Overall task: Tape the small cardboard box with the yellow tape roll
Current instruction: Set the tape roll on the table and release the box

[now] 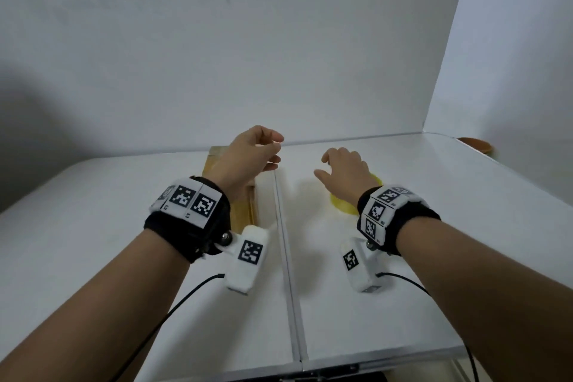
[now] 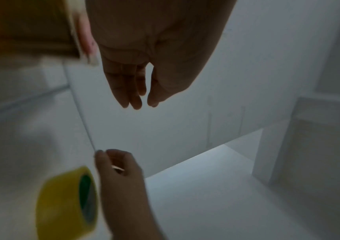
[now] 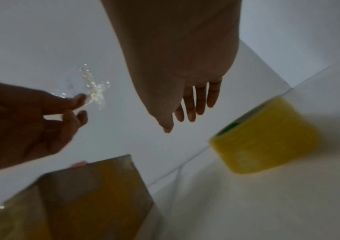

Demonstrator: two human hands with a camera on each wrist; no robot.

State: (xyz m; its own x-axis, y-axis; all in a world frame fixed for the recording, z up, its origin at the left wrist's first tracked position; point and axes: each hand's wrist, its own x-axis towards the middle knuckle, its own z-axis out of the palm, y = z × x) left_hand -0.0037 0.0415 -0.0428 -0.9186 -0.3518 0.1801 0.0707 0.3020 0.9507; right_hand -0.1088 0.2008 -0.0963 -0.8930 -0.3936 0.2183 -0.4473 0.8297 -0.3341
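Both hands hover above the white table (image 1: 403, 257), holding nothing. The left hand (image 1: 248, 153) hangs over the small cardboard box (image 1: 245, 205), which sits left of the table's centre seam; its fingers are loosely bent, thumb close to the fingertips, and nothing seems to be pinched, though the wrist views are blurred. The right hand (image 1: 345, 172) is relaxed with fingers spread, above the yellow tape roll (image 1: 341, 206) lying on the table right of the seam, apart from the box.
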